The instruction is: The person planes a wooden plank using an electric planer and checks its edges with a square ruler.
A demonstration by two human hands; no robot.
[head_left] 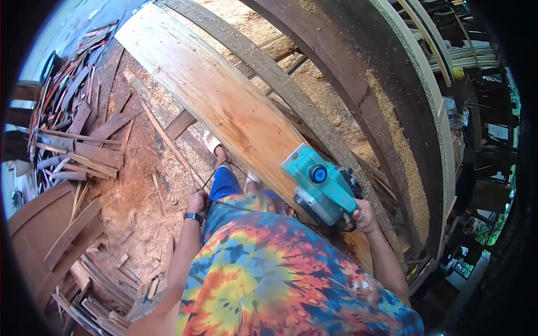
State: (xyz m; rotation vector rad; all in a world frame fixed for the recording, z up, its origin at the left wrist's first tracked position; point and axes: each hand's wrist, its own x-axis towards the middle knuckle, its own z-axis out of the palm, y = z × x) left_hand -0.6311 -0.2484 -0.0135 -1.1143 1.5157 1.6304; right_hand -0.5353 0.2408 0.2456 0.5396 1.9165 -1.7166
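With twelve straight ahead of us, our right hand was closed around the rear handle of the teal planer, the fingers wrapped under the grip. The planer's body lay at ten o'clock from that hand, its nose pointing the same way, and it sat on the near part of the pale board. The board's long axis ran from between ten and eleven o'clock down to between four and five, so most of its length stretched beyond the planer's nose.

Our left hand was well apart, at nine o'clock from the planer, curled closed beside our hip with what looked like the dark cord in it. The right hand was plainly the nearer one to board and planer.

The cord crossed in front of our shirt, off the board's upper face. One foot stood beside the board's left edge. A narrow curved beam ran close along the far edge, and a wider dark beam arched past it, towards two o'clock, dusted with shavings. Scrap wood lay heaped at ten o'clock. We saw nothing on the board ahead of the planer's nose beyond small flecks.
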